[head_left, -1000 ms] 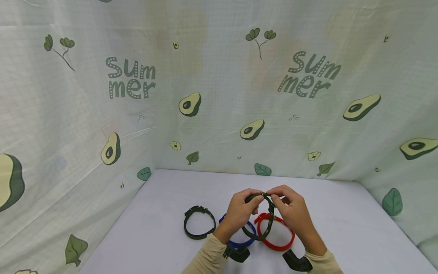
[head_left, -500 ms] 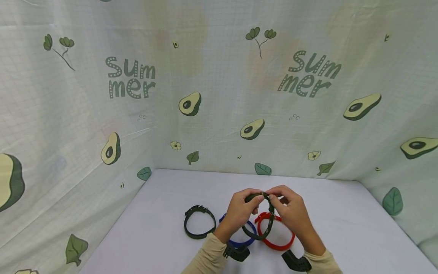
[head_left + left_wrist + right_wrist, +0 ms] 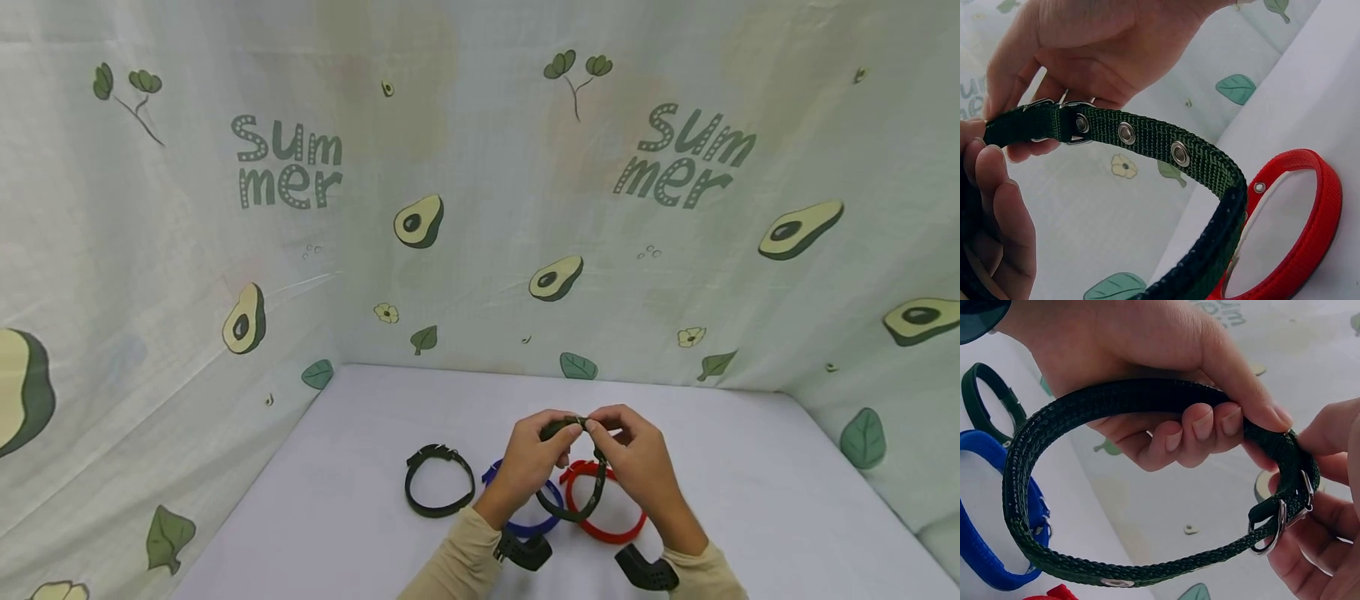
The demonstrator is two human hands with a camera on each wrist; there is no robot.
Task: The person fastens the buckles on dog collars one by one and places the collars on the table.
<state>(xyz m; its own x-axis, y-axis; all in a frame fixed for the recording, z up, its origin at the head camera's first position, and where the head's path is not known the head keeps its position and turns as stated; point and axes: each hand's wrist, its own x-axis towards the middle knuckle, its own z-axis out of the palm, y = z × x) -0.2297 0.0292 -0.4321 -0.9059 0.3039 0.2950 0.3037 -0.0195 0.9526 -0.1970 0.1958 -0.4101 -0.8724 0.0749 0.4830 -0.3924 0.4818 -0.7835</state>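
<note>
Both hands hold a dark green dog collar, a closed loop of woven webbing, raised in front of me. My left hand grips the band, its thumb on top and fingers curled beneath, as the right wrist view shows. My right hand pinches the collar close beside the left fingertips, near the metal buckle and ring. In the left wrist view, metal eyelets line the strap, which passes through the metal fittings. The right fingertips partly hide the strap's end.
Three more collars lie on the white table: a dark one to the left, a blue one below the left hand, and a red one below the right. A cloth with avocado prints hangs behind.
The right fingertips have moved slightly left, closer to the left ones. The held loop has swung a little to the right. The head view has tilted slightly; the table collars have stayed put.
</note>
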